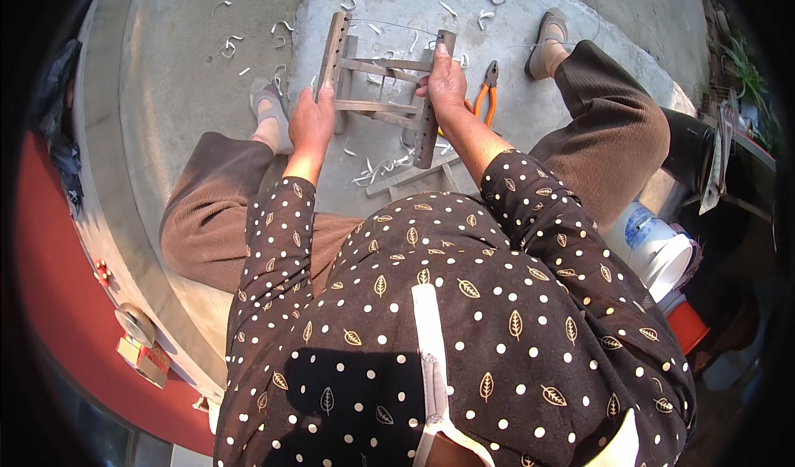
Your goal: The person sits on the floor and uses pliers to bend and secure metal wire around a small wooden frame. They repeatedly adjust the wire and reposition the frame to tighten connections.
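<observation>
Head view shows a wooden frame [373, 106] raised between both hands above the concrete, near orange-handled pliers [490, 94]. The left hand [313, 124] closes on one holed side bar, its fingers partly hidden; the right hand [448, 88] grips the opposite bar, fingers curled inward. A white bucket [667, 265] stands beside a red container [686, 326], contents indiscernible.

Crumpled dark plastic [60, 119] seen at far left, above red surface [50, 252]. Small red object [103, 272] with light spots seen at pale edge strip [132, 281], kind unclear. Farther down, tan roll [135, 323] set just beside red-and-yellow box [146, 361]. At right, white bucket [669, 262] seen, orange-red container [687, 326] placed near it. Green leafy plant [744, 68] partly shaded at upper right.
</observation>
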### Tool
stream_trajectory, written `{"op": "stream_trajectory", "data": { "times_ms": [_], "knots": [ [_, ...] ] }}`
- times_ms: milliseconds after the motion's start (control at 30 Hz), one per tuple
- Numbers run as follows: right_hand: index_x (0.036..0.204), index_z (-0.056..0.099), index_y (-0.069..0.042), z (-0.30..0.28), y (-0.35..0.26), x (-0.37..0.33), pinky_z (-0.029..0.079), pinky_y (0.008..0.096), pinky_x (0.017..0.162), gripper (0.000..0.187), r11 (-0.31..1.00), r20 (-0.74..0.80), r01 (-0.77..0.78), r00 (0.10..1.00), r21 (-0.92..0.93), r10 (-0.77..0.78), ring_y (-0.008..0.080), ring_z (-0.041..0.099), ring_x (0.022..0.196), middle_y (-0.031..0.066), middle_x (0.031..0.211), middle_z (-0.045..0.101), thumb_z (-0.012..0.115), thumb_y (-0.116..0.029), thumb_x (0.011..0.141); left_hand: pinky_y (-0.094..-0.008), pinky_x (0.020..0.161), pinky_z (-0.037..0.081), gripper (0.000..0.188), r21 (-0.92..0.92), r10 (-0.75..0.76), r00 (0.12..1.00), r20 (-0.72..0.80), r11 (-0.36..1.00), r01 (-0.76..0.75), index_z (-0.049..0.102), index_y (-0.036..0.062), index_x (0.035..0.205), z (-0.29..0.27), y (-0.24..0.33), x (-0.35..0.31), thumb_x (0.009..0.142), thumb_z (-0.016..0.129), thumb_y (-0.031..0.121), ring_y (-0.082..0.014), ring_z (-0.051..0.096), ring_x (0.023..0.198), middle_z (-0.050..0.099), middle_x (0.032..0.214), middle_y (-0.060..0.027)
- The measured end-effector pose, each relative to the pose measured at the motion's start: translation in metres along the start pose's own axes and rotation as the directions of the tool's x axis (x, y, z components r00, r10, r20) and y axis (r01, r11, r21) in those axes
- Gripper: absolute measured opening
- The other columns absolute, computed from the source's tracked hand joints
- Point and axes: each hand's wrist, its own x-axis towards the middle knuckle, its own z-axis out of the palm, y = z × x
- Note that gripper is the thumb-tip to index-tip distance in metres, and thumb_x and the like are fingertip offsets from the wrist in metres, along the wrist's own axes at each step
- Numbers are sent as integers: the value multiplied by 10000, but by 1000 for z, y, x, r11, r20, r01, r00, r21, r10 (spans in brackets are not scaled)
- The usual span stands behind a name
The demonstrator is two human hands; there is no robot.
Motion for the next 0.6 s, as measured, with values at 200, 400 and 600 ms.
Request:
{"op": "stream_trajectory", "data": {
  "times_ms": [200, 400, 600],
  "knots": [
    [900, 527, 0, 4, 24, 15, 449, 325, 472, 593, 989, -154, 110, 980, -98, -124, 179, 552, 449, 94, 607, 564, 375, -572, 939, -537, 719, 464, 525, 46, -22, 998, -55, 999, 24, 547, 51, 1014, 12, 5, -1, 935, 384, 544, -461, 613, 845, 649, 860, -255],
    [1007, 571, 31, 6, 40, 22, 437, 493, 831, 661, 981, -183, 74, 977, -177, -107, 473, 581, 952, 303, 960, 624, 370, -592, 911, -526, 691, 476, 504, 42, 1, 997, -76, 999, 3, 531, 57, 1024, 15, -4, -4, 932, 399, 535, -448, 630, 799, 651, 801, -249],
    [848, 541, -16, 11, 58, 30, 451, 369, 463, 537, 924, -298, 249, 894, -290, -335, 207, 568, 464, 101, 549, 560, 404, -527, 941, -533, 662, 473, 488, 48, 26, 996, -82, 999, -22, 533, 65, 1029, 13, -10, -1, 930, 412, 527, -446, 630, 771, 650, 775, -240]
  ]
}}
